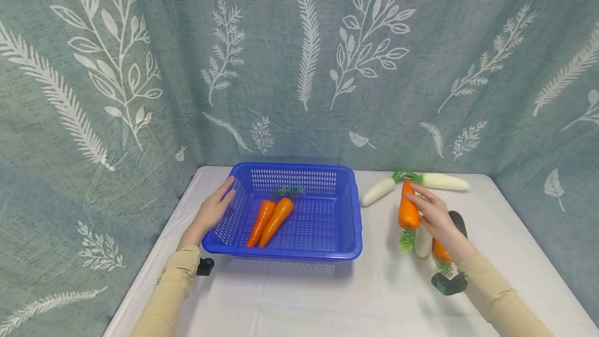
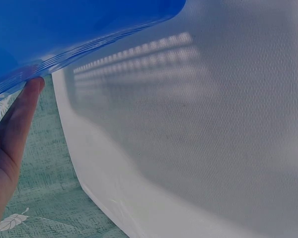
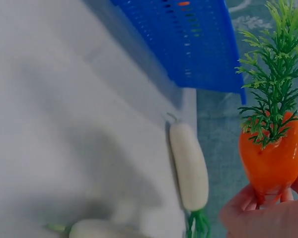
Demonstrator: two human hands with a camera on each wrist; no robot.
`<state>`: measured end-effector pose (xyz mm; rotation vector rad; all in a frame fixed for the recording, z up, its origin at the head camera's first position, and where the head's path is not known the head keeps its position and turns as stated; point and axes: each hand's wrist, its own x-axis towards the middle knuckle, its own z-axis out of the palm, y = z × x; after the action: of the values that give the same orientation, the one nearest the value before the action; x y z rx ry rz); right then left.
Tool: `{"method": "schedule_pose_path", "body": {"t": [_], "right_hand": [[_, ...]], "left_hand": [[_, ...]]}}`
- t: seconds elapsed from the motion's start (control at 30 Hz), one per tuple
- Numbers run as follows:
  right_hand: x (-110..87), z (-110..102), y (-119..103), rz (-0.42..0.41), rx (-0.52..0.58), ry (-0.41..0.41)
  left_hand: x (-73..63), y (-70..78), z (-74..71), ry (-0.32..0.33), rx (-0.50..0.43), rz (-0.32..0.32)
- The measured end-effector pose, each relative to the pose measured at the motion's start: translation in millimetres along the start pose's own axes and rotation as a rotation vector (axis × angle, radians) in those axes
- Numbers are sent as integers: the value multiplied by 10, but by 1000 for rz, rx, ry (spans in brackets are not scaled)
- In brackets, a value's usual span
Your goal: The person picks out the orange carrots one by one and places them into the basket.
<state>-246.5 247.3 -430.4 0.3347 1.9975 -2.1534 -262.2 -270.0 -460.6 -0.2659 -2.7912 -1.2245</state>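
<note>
My right hand point(image 1: 434, 213) pinches an orange carrot point(image 1: 408, 215) near its narrow end, above the right part of the table. The carrot's feathery green top faces the right wrist camera point(image 3: 275, 74). On the left, my left hand point(image 1: 212, 211) rests against the left side of a blue plastic basket point(image 1: 348, 222), fingers extended; in the left wrist view a finger point(image 2: 25, 106) touches the basket's edge. Inside the basket lie two carrots, one point(image 1: 260, 222) beside the other point(image 1: 277, 221), their green tops toward the back.
Two white radishes, one point(image 1: 378, 192) angled and one point(image 1: 444, 181) lying sideways, meet at their leaves behind the right hand. Partly under that hand and arm are a pale vegetable point(image 1: 423, 243), another carrot point(image 1: 441, 253) and a dark, long vegetable point(image 1: 458, 221). A patterned curtain point(image 1: 281, 66) hangs behind.
</note>
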Motion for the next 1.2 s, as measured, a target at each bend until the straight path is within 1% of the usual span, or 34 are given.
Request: {"method": "schedule_pose_path", "body": {"t": [0.13,0.33,0.47,0.63,0.67,0.77,0.9,1.0,1.2], "right_hand": [[19,66,-6,-22,49,3],[32,198,-20,-18,102,-10],[14,301,-30,-11,102,-13],[10,427,-23,-35,108,-10],[15,448,-14,-40,113,-10],[23,508,7,-51,131,-9],[34,584,19,-58,124,-16],[33,645,11,-53,117,-22],[25,792,-9,-52,137,-29]], "left_hand": [[-8,-3,-6,-8,6,-10],[-24,-1,-14,-20,-8,-27],[-20,0,-15,-20,-12,-23],[-11,-10,-1,-12,-19,-13],[-11,-12,4,-1,-20,-11],[-14,-13,3,-5,-25,-14],[-11,1,-7,-18,-19,-14],[-8,12,-7,-15,-16,-5],[-7,13,-9,-17,-9,-13]]}}
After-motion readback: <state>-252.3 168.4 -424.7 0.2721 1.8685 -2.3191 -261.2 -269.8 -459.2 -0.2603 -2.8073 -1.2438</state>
